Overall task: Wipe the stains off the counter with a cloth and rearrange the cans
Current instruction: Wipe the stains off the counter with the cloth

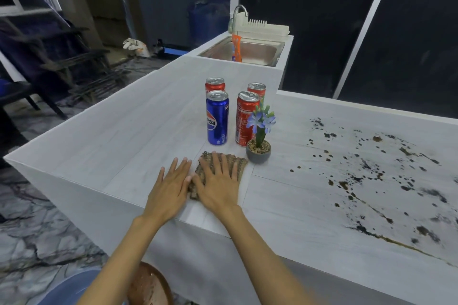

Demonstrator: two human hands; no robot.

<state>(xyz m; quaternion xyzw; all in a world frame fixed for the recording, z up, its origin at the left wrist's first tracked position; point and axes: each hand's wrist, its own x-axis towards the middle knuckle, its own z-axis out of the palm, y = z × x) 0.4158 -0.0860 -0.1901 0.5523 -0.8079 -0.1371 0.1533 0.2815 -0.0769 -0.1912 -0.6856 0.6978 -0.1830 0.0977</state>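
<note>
Both flat, gripping nothing: our right hand (218, 186) on the cloth (238, 163), our left hand (171, 186) beside it.
Four cans (244, 121) (one blue) stand behind.

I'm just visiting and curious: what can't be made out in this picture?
Head view only:
rear red cans: labels hidden behind the blue can and front red can
stains: full spread cut off by the right edge
cloth: middle under the right hand
</note>
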